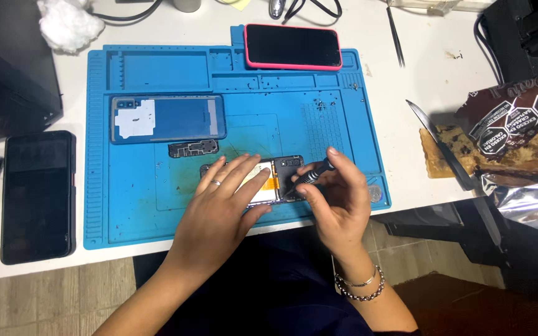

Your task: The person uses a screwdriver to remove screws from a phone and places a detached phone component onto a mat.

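An opened phone (281,171) lies face down on the blue repair mat (132,205), its insides and an orange flex cable showing. My left hand (225,199) lies flat on it, fingers spread, pinning it to the mat. A small black screwdriver (309,177) is pinched in the fingers of my right hand (337,196), its tip down on the phone's upper part. The phone's blue back cover (168,118) lies on the mat to the upper left, with a small black inner plate (193,149) just below it.
A pink-cased phone (292,46) lies at the mat's top edge. A black phone (37,196) rests on the white table left of the mat. Tweezers (396,36) lie at top right. At right are a knife (443,146), cake and foil wrapper (518,124). Small screws dot the mat.
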